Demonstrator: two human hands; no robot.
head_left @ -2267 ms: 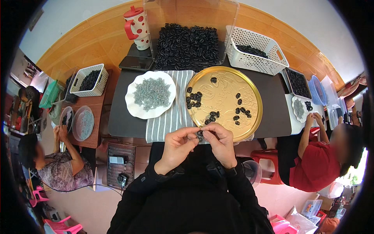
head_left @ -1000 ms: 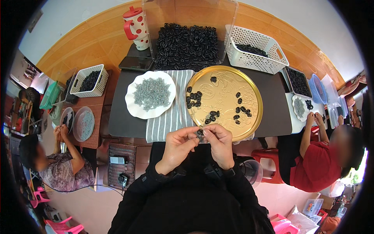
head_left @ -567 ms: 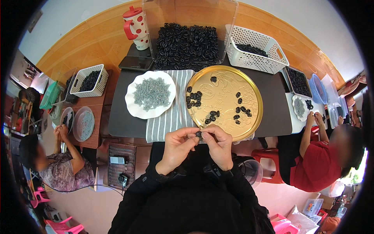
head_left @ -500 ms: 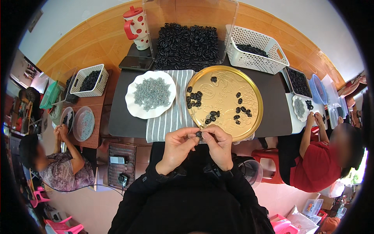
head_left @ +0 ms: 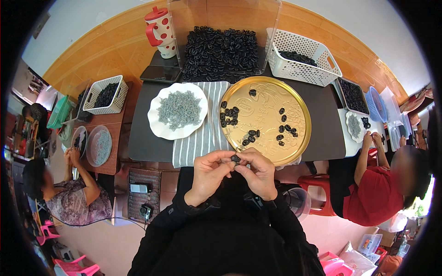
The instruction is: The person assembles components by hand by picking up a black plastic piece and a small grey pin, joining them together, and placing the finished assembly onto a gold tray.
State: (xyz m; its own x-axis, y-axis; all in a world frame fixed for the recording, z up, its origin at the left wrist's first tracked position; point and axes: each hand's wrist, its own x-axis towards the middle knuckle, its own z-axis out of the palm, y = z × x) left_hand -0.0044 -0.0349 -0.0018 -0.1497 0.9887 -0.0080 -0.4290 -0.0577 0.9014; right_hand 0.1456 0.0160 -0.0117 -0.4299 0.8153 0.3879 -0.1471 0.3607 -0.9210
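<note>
Your left hand [head_left: 208, 178] pinches a small black piece [head_left: 235, 158] between thumb and forefinger, near the close rim of the gold tray [head_left: 267, 124]. Your right hand [head_left: 259, 174] has its fingertips right at the piece; whether they grip it too, you can't tell. With so little to hold, a loosened pinch could let it slip toward your lap or the floor [head_left: 184, 246]. A knuckle catching the tray's rim could also jostle the loose black pieces [head_left: 229, 117] lying on it.
</note>
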